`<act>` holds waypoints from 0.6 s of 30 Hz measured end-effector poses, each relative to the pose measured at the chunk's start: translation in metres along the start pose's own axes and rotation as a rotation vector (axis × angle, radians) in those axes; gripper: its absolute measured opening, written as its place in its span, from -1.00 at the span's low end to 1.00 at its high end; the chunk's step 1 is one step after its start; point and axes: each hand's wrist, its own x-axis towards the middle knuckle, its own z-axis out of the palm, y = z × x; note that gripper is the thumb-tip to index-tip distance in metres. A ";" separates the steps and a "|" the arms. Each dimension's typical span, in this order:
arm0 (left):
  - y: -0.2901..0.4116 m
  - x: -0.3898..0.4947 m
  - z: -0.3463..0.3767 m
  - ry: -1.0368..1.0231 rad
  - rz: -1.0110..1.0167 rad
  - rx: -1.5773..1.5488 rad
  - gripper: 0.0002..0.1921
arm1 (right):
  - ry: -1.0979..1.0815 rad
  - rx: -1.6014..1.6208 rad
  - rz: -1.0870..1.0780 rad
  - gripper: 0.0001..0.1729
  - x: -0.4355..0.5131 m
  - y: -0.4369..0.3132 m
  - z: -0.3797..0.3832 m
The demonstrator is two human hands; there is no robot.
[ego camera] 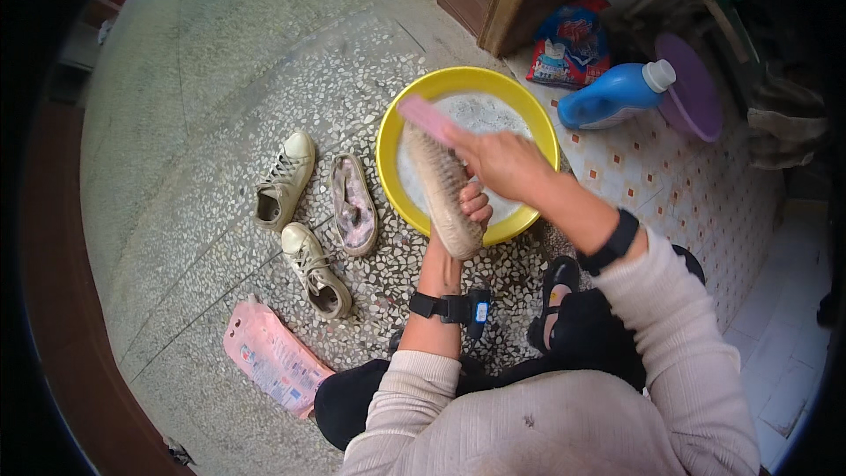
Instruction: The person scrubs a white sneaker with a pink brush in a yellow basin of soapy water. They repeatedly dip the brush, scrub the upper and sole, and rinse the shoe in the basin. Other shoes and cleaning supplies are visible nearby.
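Note:
My left hand (476, 203) grips a pale beige slipper (439, 192) above the near left part of a yellow plastic basin (390, 188). A ridged, dirty surface, which looks like its sole, faces up. In my right hand (505, 162) is a pink scrubbing brush (426, 120), blurred, lying across the slipper's far end. Its bristles are mostly hidden. Foamy, greyish water (486, 112) fills the basin. Left of it, a slipper (355, 205) with a stained pinkish footbed rests on the floor.
Two off-white lace-up shoes (287, 178) (316, 271) stand farther left. Near my left knee lies a pink refill pouch (274, 357). Beyond the basin at right are a blue detergent bottle (608, 96), a red-and-blue bag (572, 43) and a purple basin (694, 89). A wooden door frame (496, 6) rises behind.

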 end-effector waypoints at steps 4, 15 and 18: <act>0.025 -0.002 -0.005 0.185 0.196 0.293 -0.73 | 0.011 0.004 -0.185 -0.44 -0.092 -0.020 0.006; -0.015 -0.016 0.028 0.010 -0.041 0.155 -0.68 | 0.007 -0.080 0.055 -0.70 0.015 0.026 -0.014; -0.014 -0.023 0.036 -0.035 -0.069 0.182 -0.69 | -0.075 0.204 0.068 -0.63 0.032 0.048 -0.011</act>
